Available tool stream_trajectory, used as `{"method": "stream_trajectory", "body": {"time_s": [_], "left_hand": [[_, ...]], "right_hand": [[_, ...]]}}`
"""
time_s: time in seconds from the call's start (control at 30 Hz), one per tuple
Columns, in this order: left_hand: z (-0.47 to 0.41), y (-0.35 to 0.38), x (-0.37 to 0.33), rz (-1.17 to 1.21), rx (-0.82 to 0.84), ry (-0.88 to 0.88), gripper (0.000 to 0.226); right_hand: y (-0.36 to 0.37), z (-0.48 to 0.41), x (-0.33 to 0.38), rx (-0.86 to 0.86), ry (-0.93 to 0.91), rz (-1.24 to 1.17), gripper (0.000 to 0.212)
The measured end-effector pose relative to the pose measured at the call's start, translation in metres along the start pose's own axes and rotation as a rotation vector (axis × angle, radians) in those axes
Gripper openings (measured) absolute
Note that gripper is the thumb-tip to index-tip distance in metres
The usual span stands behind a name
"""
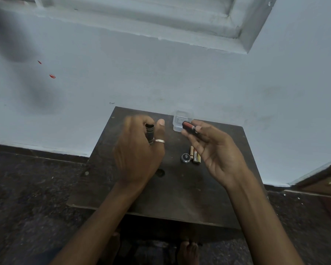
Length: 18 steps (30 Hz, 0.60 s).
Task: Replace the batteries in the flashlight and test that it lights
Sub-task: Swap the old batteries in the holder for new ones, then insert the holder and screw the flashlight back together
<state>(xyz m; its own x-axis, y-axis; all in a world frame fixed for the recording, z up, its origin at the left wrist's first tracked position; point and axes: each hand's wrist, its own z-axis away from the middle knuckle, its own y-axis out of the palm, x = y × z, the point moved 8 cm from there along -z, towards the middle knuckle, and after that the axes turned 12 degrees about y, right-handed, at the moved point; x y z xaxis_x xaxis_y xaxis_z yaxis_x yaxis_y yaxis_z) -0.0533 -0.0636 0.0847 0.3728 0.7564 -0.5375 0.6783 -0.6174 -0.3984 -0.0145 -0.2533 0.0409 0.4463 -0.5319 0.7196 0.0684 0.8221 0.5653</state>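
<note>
My left hand [139, 150] is closed around the black flashlight body [150, 131], held upright with its open end toward the top; a ring sits on the thumb. Between the fingertips of my right hand [216, 150] lies a red and black battery holder [189, 127], raised above the small dark table [180, 188]. On the table between the hands rest the round black flashlight cap [186, 157] and several gold-coloured batteries [195, 155] side by side, partly hidden by my right fingers.
A small clear plastic box [182, 119] stands at the table's far edge against the pale blue wall. A dark speckled floor surrounds the table. A wooden door edge [325, 180] is at the right. My bare feet show below the table's near edge.
</note>
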Motion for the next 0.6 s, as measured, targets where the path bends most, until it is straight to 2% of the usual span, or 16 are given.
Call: {"method": "stream_trajectory", "body": {"time_s": [0.07, 0.2, 0.33, 0.43, 0.6], "left_hand": [[0.000, 0.002, 0.010, 0.018, 0.009, -0.082, 0.038], [0.003, 0.021, 0.029, 0.030, 0.187, -0.184, 0.069], [0.012, 0.036, 0.042, 0.081, 0.329, -0.294, 0.081], [0.015, 0.043, 0.051, 0.104, 0.376, -0.333, 0.069], [0.015, 0.046, 0.050, 0.074, 0.434, -0.318, 0.026]], "right_hand": [[0.000, 0.000, -0.002, 0.027, 0.048, -0.065, 0.027], [0.000, -0.003, -0.002, 0.038, 0.060, -0.065, 0.034], [0.003, -0.003, -0.001, 0.048, 0.009, -0.016, 0.035], [0.003, -0.003, -0.002, 0.049, 0.012, -0.036, 0.031], [0.005, -0.001, -0.002, 0.102, 0.056, -0.121, 0.028]]}}
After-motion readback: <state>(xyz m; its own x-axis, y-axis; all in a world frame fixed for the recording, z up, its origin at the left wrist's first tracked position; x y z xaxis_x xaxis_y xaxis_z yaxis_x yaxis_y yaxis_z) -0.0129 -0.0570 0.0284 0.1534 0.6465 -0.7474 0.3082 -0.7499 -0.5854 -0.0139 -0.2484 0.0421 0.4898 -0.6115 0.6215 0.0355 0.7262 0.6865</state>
